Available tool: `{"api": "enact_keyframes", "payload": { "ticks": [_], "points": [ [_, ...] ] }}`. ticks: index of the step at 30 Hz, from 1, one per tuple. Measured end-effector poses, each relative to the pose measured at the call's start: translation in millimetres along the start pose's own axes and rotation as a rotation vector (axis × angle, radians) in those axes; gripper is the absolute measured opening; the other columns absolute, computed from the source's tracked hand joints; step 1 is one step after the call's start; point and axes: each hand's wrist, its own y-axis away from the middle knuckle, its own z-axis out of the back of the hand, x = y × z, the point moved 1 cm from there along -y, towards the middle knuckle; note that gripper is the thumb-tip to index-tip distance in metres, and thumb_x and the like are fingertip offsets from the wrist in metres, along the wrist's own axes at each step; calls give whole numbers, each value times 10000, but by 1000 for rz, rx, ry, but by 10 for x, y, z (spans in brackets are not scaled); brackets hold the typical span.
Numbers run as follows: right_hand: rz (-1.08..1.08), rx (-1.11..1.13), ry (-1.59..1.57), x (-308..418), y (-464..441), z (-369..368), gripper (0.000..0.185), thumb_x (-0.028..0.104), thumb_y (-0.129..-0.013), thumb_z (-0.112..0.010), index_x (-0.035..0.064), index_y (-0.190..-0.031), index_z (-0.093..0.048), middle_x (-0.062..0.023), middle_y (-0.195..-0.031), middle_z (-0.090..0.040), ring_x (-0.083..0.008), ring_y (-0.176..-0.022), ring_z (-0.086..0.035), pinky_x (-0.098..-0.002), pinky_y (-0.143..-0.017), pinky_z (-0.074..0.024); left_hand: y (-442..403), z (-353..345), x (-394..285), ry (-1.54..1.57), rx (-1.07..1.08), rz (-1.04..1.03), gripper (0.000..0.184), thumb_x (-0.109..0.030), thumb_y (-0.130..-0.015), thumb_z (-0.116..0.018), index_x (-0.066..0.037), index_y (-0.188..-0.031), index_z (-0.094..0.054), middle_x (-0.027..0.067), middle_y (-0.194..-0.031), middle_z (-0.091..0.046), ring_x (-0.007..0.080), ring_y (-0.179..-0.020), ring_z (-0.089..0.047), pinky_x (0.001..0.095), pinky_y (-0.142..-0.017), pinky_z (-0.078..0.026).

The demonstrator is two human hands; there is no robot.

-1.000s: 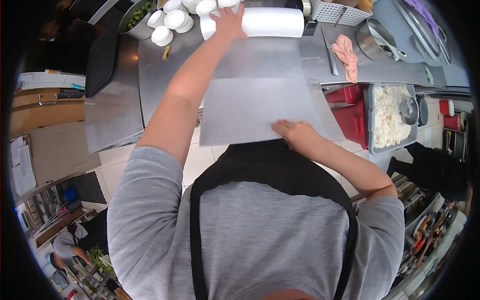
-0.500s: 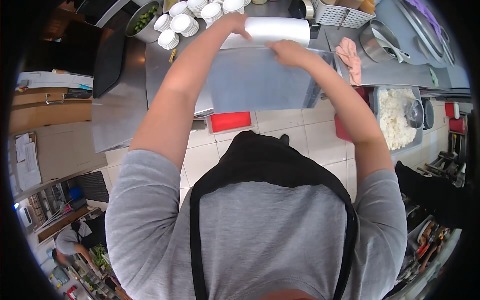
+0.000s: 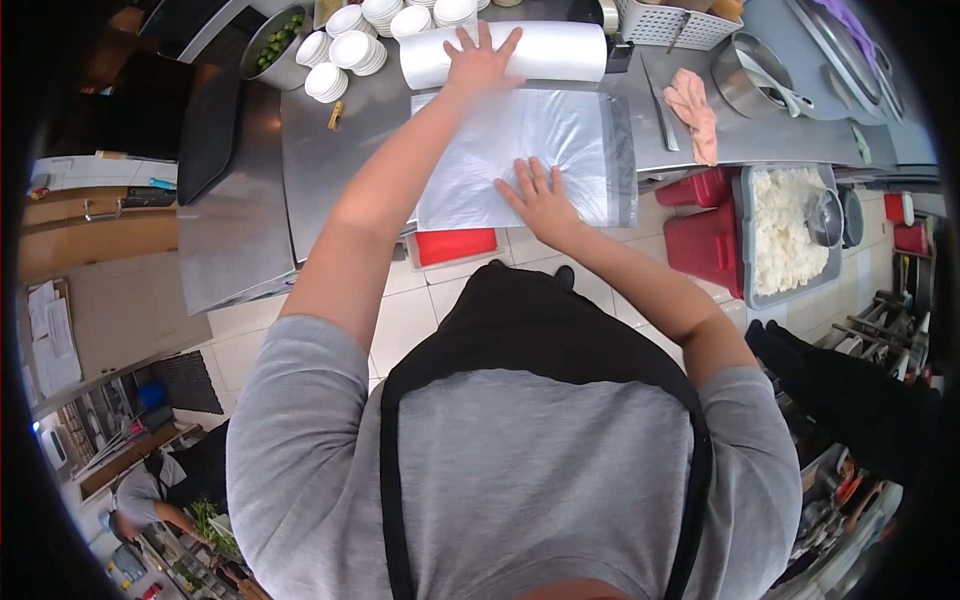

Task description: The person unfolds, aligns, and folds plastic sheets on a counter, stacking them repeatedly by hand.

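A thick white roll of plastic bags (image 3: 560,50) lies crosswise at the back of the steel counter. My left hand (image 3: 480,65) rests on the roll, fingers spread. In front of the roll, a clear plastic sheet (image 3: 470,165) lies over the counter, creased, its near edge reaching the counter's front edge. My right hand (image 3: 543,203) is pressed flat on the sheet near that edge, fingers apart. Neither hand grips anything.
Stacks of white lidded cups (image 3: 355,50) and a pot of green limes (image 3: 280,45) stand back left. Right of the sheet are a knife (image 3: 660,105), a pink cloth (image 3: 692,115) and a metal pot (image 3: 750,75). A tub of white rice-like food (image 3: 790,235) sits lower right.
My right hand has moved from the roll toward me and now lies on the sheet. The sheet, held up before, is down on the counter. My left hand has spread on the roll.
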Motion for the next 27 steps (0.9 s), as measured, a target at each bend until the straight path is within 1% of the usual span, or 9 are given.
{"api": "enact_keyframes", "payload": {
  "ticks": [1, 4, 7, 14, 16, 21, 23, 25, 27],
  "points": [
    [-19, -187, -44, 34, -29, -36, 540, 118, -806, -493, 61, -1329, -374, -281, -1304, -382, -405, -1216, -398, -503, -944, -386, -6, 15, -69, 22, 31, 45, 898, -451, -721, -667, -275, -1426, -139, 272, -1385, -250, 549, -1216, -270, 666, -887, -331],
    [-3, -100, -124, 52, -72, -80, 420, 129, -785, -488, 53, -1198, -469, -236, -1152, -489, -368, -1167, -424, -412, -853, -433, -43, -38, -158, -25, 72, 147, 1028, -484, -657, -708, -288, -1429, -59, 293, -1395, -205, 547, -1257, -187, 713, -908, -243],
    [90, -36, -295, -16, 102, 347, 430, 42, -734, -506, 25, -1164, -504, -203, -1058, -558, -331, -996, -561, -361, -824, -484, -121, -150, -108, -61, 91, 243, 1066, -465, -629, -734, -287, -1428, -52, 299, -1381, -226, 531, -1267, -180, 719, -916, -220],
    [296, 84, -455, -307, 784, 1072, 454, -51, -646, -534, 17, -1095, -544, -114, -990, -602, -253, -923, -595, -347, -732, -500, -120, -125, 189, -42, 232, 338, 1070, -465, -615, -746, -270, -1426, -76, 286, -1368, -254, 513, -1268, -201, 700, -935, -221],
    [358, 326, -551, -390, 804, 1414, 453, -74, -635, -520, 37, -1071, -570, -99, -969, -621, -249, -867, -613, -353, -697, -501, -168, -147, 370, -62, 280, 341, 1028, -484, -633, -734, -260, -1423, -117, 266, -1353, -289, 503, -1241, -263, 667, -931, -274],
    [393, 347, -627, -634, 482, 1654, 424, -72, -627, -544, 54, -1026, -615, -123, -813, -645, -278, -778, -625, -383, -661, -490, -275, -48, 699, 10, 370, 227, 952, -477, -658, -729, -217, -1409, -206, 227, -1257, -427, 433, -1136, -442, 565, -896, -405],
    [390, 311, -385, -678, 132, 1640, 350, -24, -656, -575, 64, -988, -638, -139, -764, -640, -304, -755, -621, -401, -664, -484, -276, 6, 728, 92, 439, 204, 930, -463, -673, -728, -193, -1405, -222, 220, -1244, -445, 415, -1112, -468, 550, -894, -422],
    [258, 218, -453, -670, -261, 1722, 290, 71, -702, -614, 79, -991, -640, -152, -768, -637, -323, -761, -614, -424, -678, -476, -244, 60, 668, 64, 432, 197, 906, -465, -675, -729, -199, -1398, -253, 197, -1217, -474, 378, -1082, -507, 524, -880, -450],
    [152, 354, -362, -876, -716, 1456, 335, 189, -728, -652, 77, -1041, -613, -173, -769, -631, -343, -777, -608, -444, -691, -469, -202, 25, 665, 37, 392, 164, 916, -475, -664, -729, -210, -1400, -253, 200, -1173, -505, 372, -1045, -535, 473, -851, -473]
  ]
}}
